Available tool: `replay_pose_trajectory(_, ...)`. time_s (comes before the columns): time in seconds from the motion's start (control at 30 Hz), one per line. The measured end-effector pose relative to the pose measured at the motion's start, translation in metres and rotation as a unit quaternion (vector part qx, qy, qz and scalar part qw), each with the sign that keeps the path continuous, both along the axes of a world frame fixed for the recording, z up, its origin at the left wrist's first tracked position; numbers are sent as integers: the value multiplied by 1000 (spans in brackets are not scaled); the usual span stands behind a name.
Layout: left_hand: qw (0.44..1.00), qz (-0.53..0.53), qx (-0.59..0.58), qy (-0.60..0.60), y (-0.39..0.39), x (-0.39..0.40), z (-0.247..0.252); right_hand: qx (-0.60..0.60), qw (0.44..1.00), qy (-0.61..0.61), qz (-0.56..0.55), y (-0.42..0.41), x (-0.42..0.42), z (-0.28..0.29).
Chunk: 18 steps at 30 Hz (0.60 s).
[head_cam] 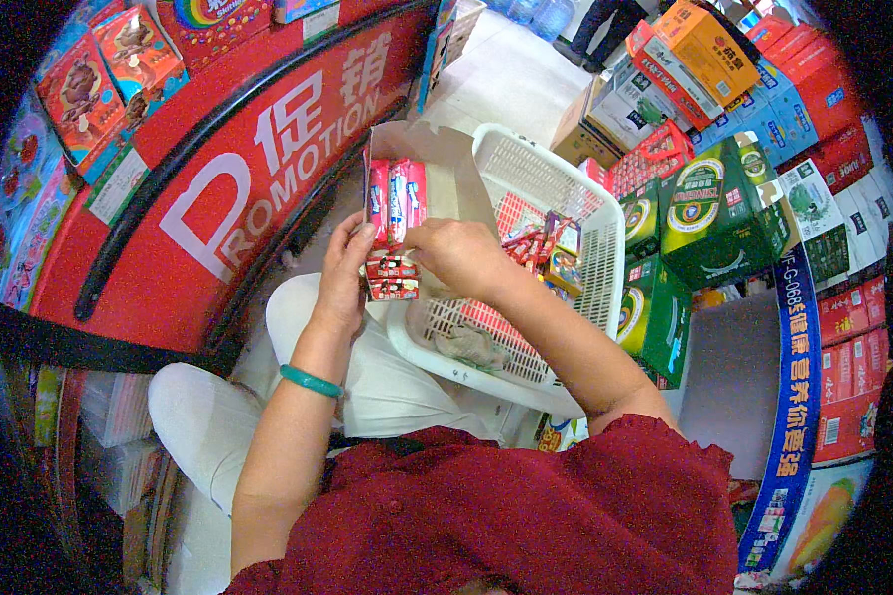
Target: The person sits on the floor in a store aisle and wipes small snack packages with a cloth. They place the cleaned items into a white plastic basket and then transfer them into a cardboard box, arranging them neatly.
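Note:
My left hand [344,271] grips the left side of an open cardboard box [454,175], its thumb at the edge. Pink-and-blue wrapped packets [397,197] stand side by side in the box, and small red-and-white packs [392,277] lie at its near end. My right hand [454,253] reaches over the box's right side with its fingers bent down at the packets; whether it pinches one is hidden. Beneath and to the right is a white plastic basket [610,245] holding red-wrapped sweets [532,242], small boxes and a crumpled clear bag [467,343].
A red promotion shelf [216,178] with snack packs curves along the left. Green beer cartons [714,216] and other stacked cartons [640,97] stand on the right. Beyond the basket is pale floor [484,85], with a person's legs [603,30] and large water bottles [551,16] at the top.

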<state>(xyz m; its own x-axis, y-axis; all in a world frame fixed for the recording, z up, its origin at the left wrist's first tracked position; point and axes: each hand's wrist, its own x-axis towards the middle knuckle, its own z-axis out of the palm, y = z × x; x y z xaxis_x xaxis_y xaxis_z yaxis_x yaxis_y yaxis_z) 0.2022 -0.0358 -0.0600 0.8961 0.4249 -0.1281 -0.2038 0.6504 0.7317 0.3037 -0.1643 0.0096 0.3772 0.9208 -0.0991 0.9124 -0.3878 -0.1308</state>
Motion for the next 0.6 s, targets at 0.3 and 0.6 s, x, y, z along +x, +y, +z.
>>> replay_pose_trajectory(0.3, 1000, 14, 3, -1, 0, 0, -1, 300, 946, 37, -120, -29, 37, 15)
replay_pose_trajectory(0.6, 1000, 14, -5, -8, -5, 3, 3, 185, 879, 57, -435, -147, 165, -92)
